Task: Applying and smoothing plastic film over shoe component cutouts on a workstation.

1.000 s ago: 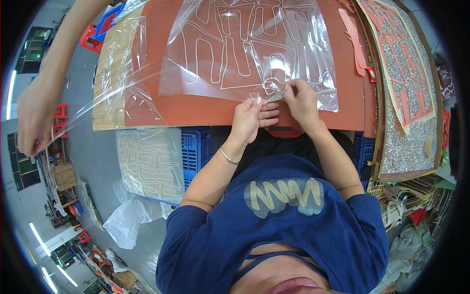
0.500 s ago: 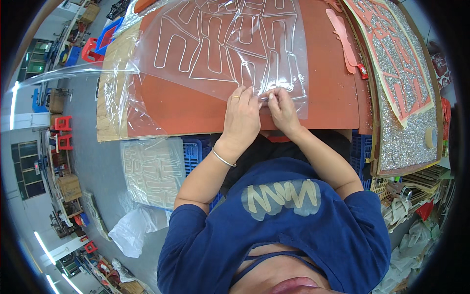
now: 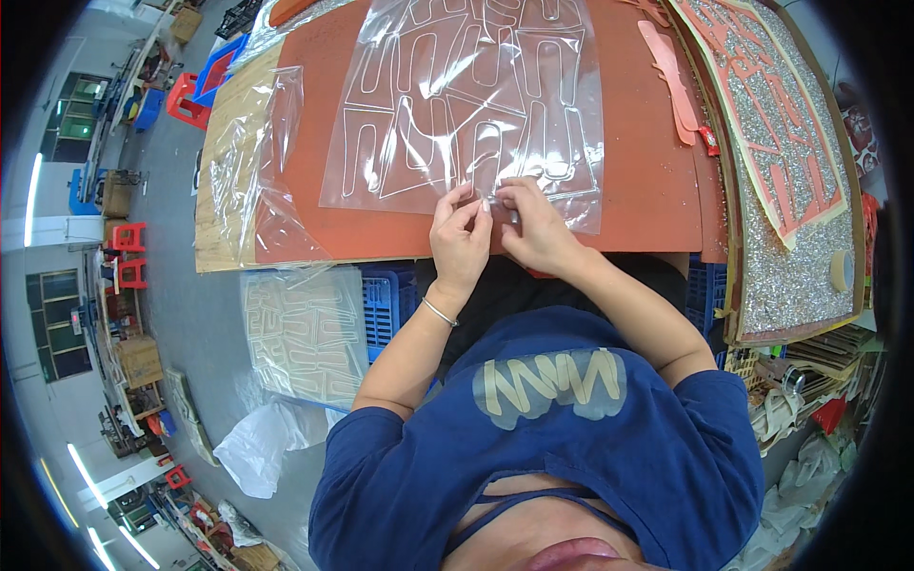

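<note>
A clear plastic sheet (image 3: 400,176) with pale outlined shapes lies on the reddish-brown table mat (image 3: 647,209). My left hand (image 3: 459,246) is at its near edge, thumb and fingers bent together in a pinch at the plastic. Right beside it is my right hand (image 3: 541,228), its fingers curled toward the left thumb at the same edge. What the right fingertips hold, if anything, is too small to make out. Glare on the plastic blurs the detail near the fingertips.
Loose clear film (image 3: 281,181) covers the table's left end, partly over a wooden board (image 3: 224,205). Salmon-pink cut strips (image 3: 671,86) lie to the right, beside a glittery panel (image 3: 790,276) carrying a tape roll (image 3: 842,271). Blue crates (image 3: 383,305) stand below the table.
The sheet's left side has swung right and now lies straighter. The film strand stretching far left is gone. My left fingers went from extended to bent; both hands remain at the near edge.
</note>
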`<state>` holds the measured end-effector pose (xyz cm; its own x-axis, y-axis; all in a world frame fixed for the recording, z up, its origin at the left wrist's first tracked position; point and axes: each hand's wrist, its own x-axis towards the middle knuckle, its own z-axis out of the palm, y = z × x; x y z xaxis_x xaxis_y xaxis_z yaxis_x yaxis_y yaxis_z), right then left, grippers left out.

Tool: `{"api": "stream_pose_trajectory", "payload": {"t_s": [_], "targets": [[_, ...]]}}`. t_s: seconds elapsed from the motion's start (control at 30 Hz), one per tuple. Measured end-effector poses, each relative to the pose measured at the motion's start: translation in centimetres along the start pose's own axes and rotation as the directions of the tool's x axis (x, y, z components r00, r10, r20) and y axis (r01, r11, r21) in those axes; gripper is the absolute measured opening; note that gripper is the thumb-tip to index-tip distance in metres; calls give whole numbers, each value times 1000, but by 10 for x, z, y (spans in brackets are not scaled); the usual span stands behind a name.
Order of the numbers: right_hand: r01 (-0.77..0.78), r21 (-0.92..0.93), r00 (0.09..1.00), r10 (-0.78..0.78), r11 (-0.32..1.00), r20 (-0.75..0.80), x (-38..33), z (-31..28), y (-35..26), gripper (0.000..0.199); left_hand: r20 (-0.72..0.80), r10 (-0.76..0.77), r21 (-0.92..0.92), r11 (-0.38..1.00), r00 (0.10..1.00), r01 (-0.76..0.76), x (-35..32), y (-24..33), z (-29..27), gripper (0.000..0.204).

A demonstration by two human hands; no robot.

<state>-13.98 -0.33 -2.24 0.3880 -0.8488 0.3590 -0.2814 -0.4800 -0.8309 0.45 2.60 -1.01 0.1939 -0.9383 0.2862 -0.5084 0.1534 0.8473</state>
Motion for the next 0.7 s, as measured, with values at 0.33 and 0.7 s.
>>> {"api": "stream_pose_trajectory", "payload": {"t_s": [0.33,0.7], "targets": [[60,-291,997,-71,955,-25,18,19,-2,14,-12,130,46,991,991,-130,-3,-5,-5,21],[-200,-312,964,130,929,-231,12,-45,32,10,235,278,519,774,931,-362,-5,-9,4,44]]}}
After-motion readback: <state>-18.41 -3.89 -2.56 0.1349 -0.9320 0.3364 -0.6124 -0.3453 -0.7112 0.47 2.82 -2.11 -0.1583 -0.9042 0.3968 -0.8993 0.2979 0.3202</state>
